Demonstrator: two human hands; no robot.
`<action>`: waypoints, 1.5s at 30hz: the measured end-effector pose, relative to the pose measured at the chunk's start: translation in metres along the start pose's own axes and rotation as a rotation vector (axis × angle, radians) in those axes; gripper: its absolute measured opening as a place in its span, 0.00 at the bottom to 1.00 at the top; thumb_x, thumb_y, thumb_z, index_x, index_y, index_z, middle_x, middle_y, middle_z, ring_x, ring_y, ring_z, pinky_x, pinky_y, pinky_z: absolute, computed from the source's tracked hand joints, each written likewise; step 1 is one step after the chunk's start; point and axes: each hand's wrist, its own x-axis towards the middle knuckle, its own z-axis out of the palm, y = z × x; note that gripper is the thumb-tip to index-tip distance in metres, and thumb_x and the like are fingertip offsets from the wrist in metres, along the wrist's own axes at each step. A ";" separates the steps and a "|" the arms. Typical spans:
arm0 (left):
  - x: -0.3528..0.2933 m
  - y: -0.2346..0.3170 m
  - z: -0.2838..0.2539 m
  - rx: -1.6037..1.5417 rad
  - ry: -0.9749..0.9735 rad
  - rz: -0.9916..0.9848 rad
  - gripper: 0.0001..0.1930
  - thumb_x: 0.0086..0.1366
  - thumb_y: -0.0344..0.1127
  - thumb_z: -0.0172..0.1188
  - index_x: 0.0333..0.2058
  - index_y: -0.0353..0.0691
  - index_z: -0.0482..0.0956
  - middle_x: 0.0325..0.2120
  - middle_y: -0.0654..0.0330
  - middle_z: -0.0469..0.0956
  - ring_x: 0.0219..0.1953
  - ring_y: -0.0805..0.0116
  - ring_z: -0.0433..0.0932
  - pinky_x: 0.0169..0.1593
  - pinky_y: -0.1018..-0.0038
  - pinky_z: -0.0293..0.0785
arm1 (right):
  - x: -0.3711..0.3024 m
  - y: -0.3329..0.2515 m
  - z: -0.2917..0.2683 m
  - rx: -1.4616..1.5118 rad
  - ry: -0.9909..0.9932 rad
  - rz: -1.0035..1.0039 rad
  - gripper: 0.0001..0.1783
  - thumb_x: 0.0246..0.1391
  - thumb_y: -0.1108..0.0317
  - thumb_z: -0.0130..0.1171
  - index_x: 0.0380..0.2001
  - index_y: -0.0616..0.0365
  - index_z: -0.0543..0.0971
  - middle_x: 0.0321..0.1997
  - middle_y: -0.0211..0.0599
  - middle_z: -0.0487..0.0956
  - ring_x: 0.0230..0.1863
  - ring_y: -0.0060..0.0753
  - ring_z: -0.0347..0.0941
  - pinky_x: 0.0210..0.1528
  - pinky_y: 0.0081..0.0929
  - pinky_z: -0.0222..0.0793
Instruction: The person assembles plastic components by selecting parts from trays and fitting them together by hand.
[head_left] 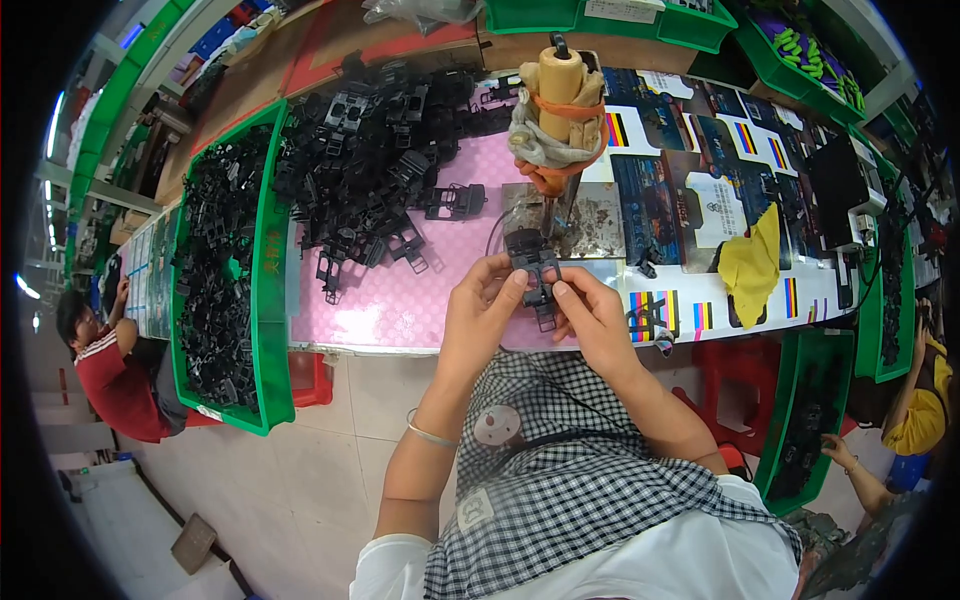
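Observation:
Between my two hands I hold a black plastic frame part (535, 275) upright at the table's front edge. My left hand (486, 300) pinches its left side with thumb and fingers. The right hand (594, 312) grips the lower right side. Just beyond the part stands a tool with a wooden handle (560, 90), wrapped in cloth and orange bands; its metal shaft (549, 212) comes down close to the part's top. Under the shaft lies a stained metal plate (592, 222). One loose black frame part (456, 202) lies left of the plate, beside a large heap of similar parts (375, 150).
A green bin (277, 215) of small black parts stands left of the pink table mat (350, 325). At right lie a yellow cloth (751, 265) and printed sheets (712, 215). Another green bin (838, 375) sits lower right, with a co-worker's hand (838, 452) at it. A person (122, 385) sits far left.

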 end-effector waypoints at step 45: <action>-0.035 -0.006 -0.005 -0.121 -0.019 0.042 0.19 0.62 0.27 0.55 0.51 0.27 0.64 0.43 0.54 0.72 0.45 0.70 0.73 0.50 0.75 0.71 | -0.022 0.001 -0.001 -0.165 -0.069 -0.166 0.11 0.59 0.70 0.49 0.42 0.64 0.74 0.32 0.29 0.72 0.28 0.16 0.67 0.29 0.14 0.64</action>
